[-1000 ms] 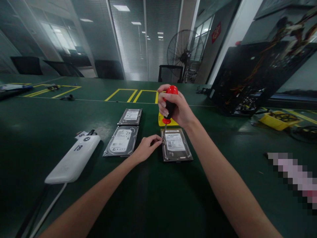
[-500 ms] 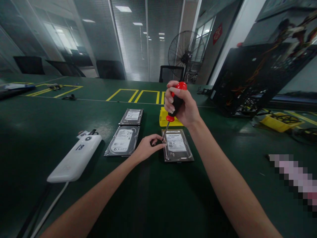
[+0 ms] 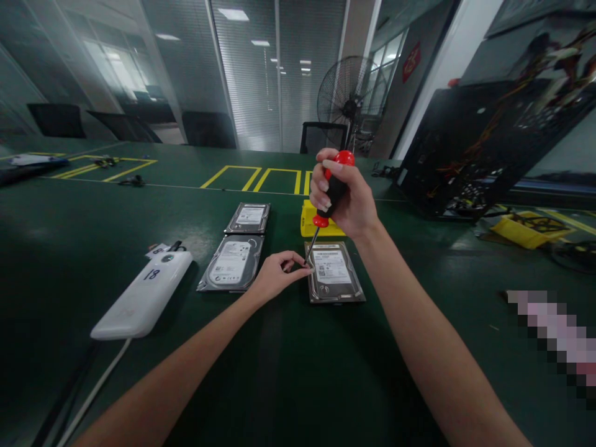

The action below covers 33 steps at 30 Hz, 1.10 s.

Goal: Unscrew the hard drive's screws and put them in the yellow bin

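My right hand [image 3: 347, 198] is wrapped round the red and black handle of a screwdriver [image 3: 326, 198]. Its shaft slants down to the left edge of a hard drive [image 3: 334, 273] lying flat on the green table. My left hand [image 3: 275, 275] rests on the table beside that edge, thumb and forefinger pinched at the screwdriver tip; what they pinch is too small to make out. Two more hard drives lie to the left, the nearer one [image 3: 231, 263] and the farther one [image 3: 248, 217].
A white power bank [image 3: 142, 295] marked 18 with a cable lies at the left. A yellow box [image 3: 307, 225] sits behind the drive. An open black computer case [image 3: 470, 149] stands at the right, with a yellow tray [image 3: 516, 226] and cables. A fan [image 3: 349, 102] stands at the back.
My right hand has tilted the screwdriver handle to the right and raised it a little. The left hand's pinch has stayed at the tip. The view has shifted slightly.
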Available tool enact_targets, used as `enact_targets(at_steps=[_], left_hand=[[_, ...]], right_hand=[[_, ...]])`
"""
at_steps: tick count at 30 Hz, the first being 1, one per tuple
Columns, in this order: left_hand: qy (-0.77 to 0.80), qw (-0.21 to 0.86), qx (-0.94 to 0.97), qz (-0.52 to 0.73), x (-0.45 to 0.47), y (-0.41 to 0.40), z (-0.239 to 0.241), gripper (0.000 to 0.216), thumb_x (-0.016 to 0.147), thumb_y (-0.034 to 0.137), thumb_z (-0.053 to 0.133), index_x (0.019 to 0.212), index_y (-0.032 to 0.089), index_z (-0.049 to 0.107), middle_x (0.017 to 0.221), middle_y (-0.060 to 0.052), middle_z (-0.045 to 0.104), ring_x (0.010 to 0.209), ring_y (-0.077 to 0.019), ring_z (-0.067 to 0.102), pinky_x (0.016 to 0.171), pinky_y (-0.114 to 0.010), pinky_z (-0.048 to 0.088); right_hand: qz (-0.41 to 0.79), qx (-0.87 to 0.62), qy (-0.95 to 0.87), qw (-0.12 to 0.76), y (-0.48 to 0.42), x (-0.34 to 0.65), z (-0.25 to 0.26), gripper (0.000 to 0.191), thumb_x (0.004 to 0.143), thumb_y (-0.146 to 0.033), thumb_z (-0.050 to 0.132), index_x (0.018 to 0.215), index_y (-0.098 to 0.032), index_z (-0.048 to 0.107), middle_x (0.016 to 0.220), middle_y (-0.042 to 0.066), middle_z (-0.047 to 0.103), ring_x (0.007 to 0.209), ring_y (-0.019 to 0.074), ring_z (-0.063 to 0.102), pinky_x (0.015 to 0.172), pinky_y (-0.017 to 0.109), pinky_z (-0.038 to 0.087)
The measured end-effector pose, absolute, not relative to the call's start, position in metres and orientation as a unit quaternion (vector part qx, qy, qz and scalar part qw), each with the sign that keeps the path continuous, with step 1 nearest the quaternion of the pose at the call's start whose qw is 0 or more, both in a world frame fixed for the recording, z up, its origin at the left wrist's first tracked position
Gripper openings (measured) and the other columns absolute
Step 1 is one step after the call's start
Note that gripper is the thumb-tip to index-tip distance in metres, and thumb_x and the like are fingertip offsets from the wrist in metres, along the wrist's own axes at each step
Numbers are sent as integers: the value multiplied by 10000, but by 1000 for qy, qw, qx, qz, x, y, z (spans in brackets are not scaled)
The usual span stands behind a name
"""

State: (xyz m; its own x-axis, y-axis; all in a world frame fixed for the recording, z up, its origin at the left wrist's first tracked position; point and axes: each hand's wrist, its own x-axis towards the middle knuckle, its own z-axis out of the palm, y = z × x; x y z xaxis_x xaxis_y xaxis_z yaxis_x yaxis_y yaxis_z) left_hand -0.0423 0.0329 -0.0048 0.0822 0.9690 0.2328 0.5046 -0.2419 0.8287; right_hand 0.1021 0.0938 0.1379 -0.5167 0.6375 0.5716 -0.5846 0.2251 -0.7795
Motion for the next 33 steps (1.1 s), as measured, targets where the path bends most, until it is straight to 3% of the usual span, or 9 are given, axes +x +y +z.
enact_targets(at_steps=[6,17,33], left_hand=[[531,279,695,397,-41,30,2,271,766,434,665,792,170,721,621,28,423,591,-123,404,610,-270,325],[519,292,709,377,-42,28,6,262,837,415,596,883,219,763,597,23,408,598,-128,400,591,-263,301],[507,311,694,406,-42,30,2,280,821,424,620,908,194,754,610,28,408,591,-123,387,601,-269,309]], right_hand=[[619,-49,-612,490,93,103,139,339,759,-451,617,951,-217,464,612,-77,344,446,41,299,429,215,299],[618,-43,-614,490,91,103,140,313,771,-431,610,938,-210,463,612,-81,359,442,34,309,426,210,291],[600,-35,-607,520,94,103,140,290,785,-449,585,906,-223,448,603,-81,334,425,36,296,409,213,252]])
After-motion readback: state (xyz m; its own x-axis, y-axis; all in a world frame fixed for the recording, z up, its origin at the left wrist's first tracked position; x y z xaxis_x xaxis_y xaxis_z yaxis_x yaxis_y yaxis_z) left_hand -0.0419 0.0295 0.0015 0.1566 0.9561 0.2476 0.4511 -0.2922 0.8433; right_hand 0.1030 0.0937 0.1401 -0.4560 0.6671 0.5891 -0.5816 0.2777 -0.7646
